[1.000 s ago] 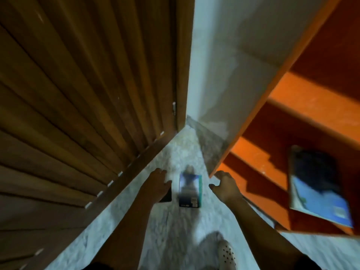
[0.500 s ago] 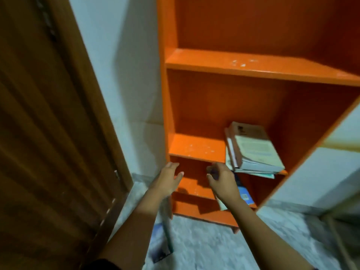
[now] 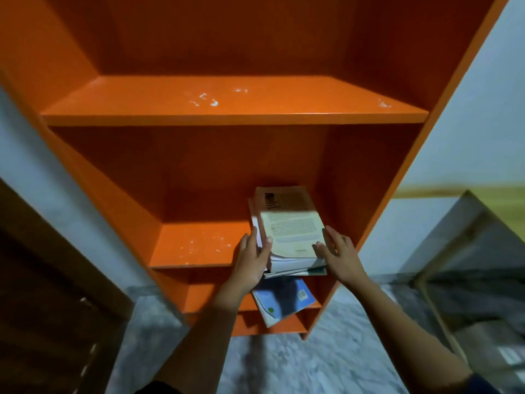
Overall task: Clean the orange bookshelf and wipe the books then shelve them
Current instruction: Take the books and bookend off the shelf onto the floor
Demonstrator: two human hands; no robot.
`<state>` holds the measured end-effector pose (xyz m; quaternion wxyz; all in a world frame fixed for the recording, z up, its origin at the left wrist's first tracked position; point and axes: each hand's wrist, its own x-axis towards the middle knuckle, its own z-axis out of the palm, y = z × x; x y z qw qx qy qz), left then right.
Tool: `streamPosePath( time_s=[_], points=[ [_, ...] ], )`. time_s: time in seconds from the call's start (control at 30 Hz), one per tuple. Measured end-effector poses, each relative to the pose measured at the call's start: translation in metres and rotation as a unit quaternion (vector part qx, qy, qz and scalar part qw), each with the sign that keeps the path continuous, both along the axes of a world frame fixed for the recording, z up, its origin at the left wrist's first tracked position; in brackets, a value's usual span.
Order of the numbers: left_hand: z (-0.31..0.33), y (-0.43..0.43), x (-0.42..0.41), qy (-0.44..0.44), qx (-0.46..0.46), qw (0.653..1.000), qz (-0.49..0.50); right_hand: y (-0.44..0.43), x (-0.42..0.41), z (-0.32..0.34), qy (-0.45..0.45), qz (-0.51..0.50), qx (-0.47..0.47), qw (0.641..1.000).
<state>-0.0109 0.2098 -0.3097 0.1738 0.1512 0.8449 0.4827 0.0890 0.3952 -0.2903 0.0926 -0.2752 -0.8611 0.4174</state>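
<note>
The orange bookshelf (image 3: 227,115) fills the view, with white dusty specks on its upper and middle boards. A stack of books (image 3: 292,231) lies flat on the right half of the middle shelf, a cream cover on top. My left hand (image 3: 251,260) holds the stack's front left corner, thumb on the top cover and fingers along the side. At the stack's right side is my right hand (image 3: 338,251), which holds it the same way. A blue book (image 3: 284,300) lies tilted on the shelf below, partly shadowed by my arms.
A dark wooden door (image 3: 42,280) stands to the left of the shelf. Grey marble floor (image 3: 284,365) runs under my arms. A slanted framed panel (image 3: 468,251) leans at the right by the pale wall.
The view swung from the floor by the door up to the shelf. Both hands rose from the lower shelf's front edge and took hold of the book stack.
</note>
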Motion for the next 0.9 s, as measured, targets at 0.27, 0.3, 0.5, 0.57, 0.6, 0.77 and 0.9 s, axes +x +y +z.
streamPosePath(
  time_s=[0.27, 0.3, 0.5, 0.57, 0.6, 0.77, 0.9],
  points=[
    [-0.034, 0.028, -0.006, -0.029, 0.032, 0.999, 0.014, 0.0, 0.0, -0.018, 0.063, 0.014, -0.172, 0.983],
    [-0.036, 0.027, -0.006, -0.033, 0.038, 0.999, 0.01, -0.002, 0.002, -0.016, 0.066, 0.013, -0.177, 0.982],
    [-0.046, 0.017, 0.012, -0.072, 0.131, 0.988, -0.027, -0.007, 0.028, -0.018, 0.08, 0.019, -0.154, 0.985],
    [-0.052, 0.012, 0.017, -0.076, 0.149, 0.985, -0.046, -0.006, 0.035, -0.019, 0.09, 0.018, -0.159, 0.983],
    [-0.053, 0.01, 0.019, -0.077, 0.154, 0.984, -0.053, -0.005, 0.036, -0.019, 0.09, 0.025, -0.161, 0.982],
    [-0.049, 0.004, 0.025, -0.09, 0.163, 0.981, -0.052, -0.005, 0.033, -0.019, 0.096, 0.062, -0.164, 0.98],
    [-0.046, 0.0, 0.033, -0.068, 0.164, 0.983, -0.043, -0.006, 0.032, -0.014, 0.096, 0.078, -0.176, 0.977]
  ],
)
